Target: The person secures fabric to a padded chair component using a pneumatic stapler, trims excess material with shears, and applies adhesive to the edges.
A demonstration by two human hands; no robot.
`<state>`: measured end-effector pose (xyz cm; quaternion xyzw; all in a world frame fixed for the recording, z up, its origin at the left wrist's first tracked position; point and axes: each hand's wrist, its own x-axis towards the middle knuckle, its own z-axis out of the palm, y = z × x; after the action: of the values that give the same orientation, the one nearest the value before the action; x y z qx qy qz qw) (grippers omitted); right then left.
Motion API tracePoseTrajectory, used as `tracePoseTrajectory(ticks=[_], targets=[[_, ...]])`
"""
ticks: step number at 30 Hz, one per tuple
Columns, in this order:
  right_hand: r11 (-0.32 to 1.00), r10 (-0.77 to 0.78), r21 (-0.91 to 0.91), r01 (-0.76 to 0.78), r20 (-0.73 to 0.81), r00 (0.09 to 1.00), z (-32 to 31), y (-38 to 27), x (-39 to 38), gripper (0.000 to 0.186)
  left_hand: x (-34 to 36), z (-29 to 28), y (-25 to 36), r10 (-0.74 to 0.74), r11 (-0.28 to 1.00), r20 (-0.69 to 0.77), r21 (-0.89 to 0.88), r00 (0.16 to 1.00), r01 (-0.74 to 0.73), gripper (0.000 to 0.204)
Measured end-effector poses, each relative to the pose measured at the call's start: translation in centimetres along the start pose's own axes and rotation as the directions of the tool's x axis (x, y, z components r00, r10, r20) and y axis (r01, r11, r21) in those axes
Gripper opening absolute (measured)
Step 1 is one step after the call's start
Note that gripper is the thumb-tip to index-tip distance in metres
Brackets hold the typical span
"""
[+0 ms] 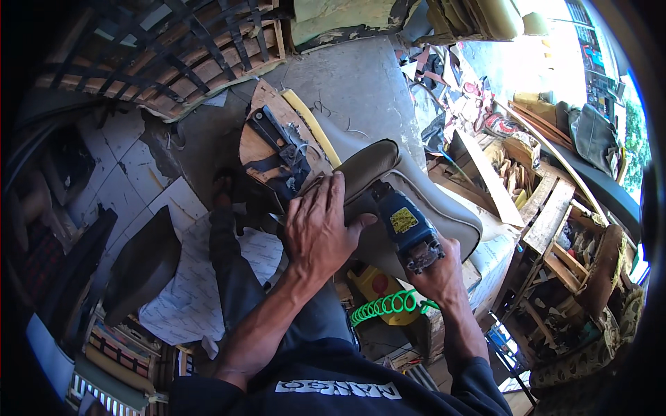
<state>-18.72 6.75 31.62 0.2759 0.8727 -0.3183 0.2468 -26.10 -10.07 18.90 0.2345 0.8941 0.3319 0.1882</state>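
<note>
In the middle of my view, I have the right hand (pixel 442 269) wrapped round a blue staple gun (pixel 404 225), its nose over the grey cushion (pixel 447 208) — the left hand (pixel 319 232) lies stretched at the cushion's left edge, and I cannot tell whether it pinches anything — a green coiled hose (pixel 383 307) below the staple gun, a wooden board (pixel 252 148) farther off
</note>
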Motion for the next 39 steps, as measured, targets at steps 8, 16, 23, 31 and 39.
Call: tracePoseTrajectory(ticks=[8,16,23,31,39], targets=[[0.991,0.010,0.134,-0.017,0.054,0.998,1.0,-0.7,-1.5,0.045,0.4,-0.1,-0.4,-0.013,0.988,-0.022,-0.156,1.000,0.010,0.053],[0.988,0.019,0.153,-0.028,0.057,0.998,1.6,-0.8,-1.7,0.049,0.3,-0.1,-1.1,0.010,0.980,0.004,-0.199,1.000,-0.010,0.048],[0.988,0.006,0.153,-0.014,0.046,0.999,2.2,-1.0,-1.6,0.048,0.4,-0.2,-1.5,0.025,0.975,0.008,-0.223,1.000,-0.023,0.045],[0.994,0.051,0.102,-0.051,0.003,0.999,3.3,-1.6,-1.5,0.044,0.0,-0.5,-1.5,0.012,0.970,0.004,-0.244,1.000,-0.010,0.047],[0.982,0.054,0.179,-0.058,0.026,0.998,3.5,-1.3,-1.7,0.051,-0.5,-1.2,-3.8,-0.110,0.862,0.146,-0.478,0.983,0.167,0.062]])
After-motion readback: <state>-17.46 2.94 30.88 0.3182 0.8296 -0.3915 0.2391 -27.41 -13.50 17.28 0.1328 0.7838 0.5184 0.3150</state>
